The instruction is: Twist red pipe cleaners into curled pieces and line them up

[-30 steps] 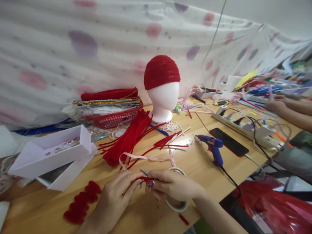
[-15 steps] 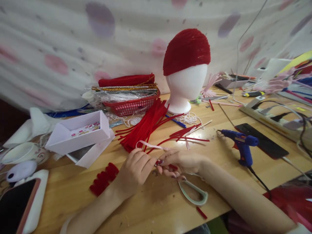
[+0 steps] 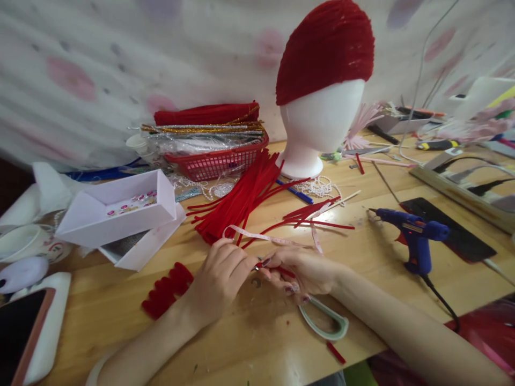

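Observation:
My left hand (image 3: 225, 271) is closed, its thumb side meeting my right fingertips over the table. A thin pale tape measure (image 3: 257, 235) loops out from under its knuckles. My right hand (image 3: 303, 268) pinches a short red pipe cleaner (image 3: 286, 272), whose other end runs to the left fingertips. What the left fingers cover is partly hidden. Below my right hand is the pale green handle of scissors (image 3: 325, 320); their blades are out of sight. Beside my left wrist lies a scalloped row of red fuzzy loops (image 3: 167, 289). A bundle of red pipe cleaners (image 3: 237, 201) fans out behind the hands.
A white foam head (image 3: 322, 118) wears a red cap (image 3: 328, 51). Left of it stands a red basket (image 3: 217, 163) of stems; a white box (image 3: 116, 220) holds gems. At right are a blue glue gun (image 3: 416, 233), a black phone-like slab (image 3: 448, 228) and a power strip (image 3: 454, 201).
The view has shifted, so the foam head looks larger and higher. My hands stay together in the same pose. More of the tape measure shows behind my right hand.

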### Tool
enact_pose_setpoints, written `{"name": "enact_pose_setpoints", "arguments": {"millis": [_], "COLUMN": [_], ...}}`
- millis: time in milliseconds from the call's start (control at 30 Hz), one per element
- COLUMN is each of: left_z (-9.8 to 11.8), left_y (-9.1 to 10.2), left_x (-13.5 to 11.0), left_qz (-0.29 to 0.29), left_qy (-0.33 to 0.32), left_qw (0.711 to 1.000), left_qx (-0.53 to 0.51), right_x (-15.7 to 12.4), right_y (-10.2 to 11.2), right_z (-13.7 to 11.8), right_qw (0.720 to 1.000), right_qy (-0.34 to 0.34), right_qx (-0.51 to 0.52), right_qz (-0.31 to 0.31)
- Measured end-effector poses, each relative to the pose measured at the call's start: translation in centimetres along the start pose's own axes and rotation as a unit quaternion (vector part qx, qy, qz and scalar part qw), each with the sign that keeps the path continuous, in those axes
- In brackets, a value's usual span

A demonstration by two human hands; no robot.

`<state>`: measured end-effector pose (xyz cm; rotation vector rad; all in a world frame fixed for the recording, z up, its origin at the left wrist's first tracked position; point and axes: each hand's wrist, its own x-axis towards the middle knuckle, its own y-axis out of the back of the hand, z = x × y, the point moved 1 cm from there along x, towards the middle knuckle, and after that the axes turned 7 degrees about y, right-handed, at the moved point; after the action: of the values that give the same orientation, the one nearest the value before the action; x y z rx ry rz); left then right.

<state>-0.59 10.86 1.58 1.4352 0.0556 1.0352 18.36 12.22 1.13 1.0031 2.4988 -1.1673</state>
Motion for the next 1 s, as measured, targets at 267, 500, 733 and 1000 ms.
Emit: {"name": "enact_pose_setpoints", "arguments": {"millis": [267, 500, 733, 1000], "left_z": [-0.2, 0.2, 0.5, 0.7], "left_y": [0.1, 0.3, 0.7, 0.6], "left_x": [-0.4, -0.3, 0.0, -0.2], "left_qz": [-0.001, -0.003, 0.020, 0.004], "left_qy": [-0.022, -0.040, -0.078, -0.093], "left_qw": [0.999, 0.996, 0.991, 0.990], "left_qx": [0.031, 0.083, 0.105, 0.102], "right_x": [-0.1, -0.3, -0.6, -0.6], "right_y": [0.0, -0.2, -0.1, -0.2], "right_z": [0.0, 0.4, 0.8, 1.2], "right_qw": [1.000, 0.998, 0.997, 0.997], "right_qy": [-0.012, 0.044, 0.048, 0.011], "right_qx": [0.006, 0.027, 0.050, 0.068], "right_qz": [-0.005, -0.024, -0.042, -0.037]}}
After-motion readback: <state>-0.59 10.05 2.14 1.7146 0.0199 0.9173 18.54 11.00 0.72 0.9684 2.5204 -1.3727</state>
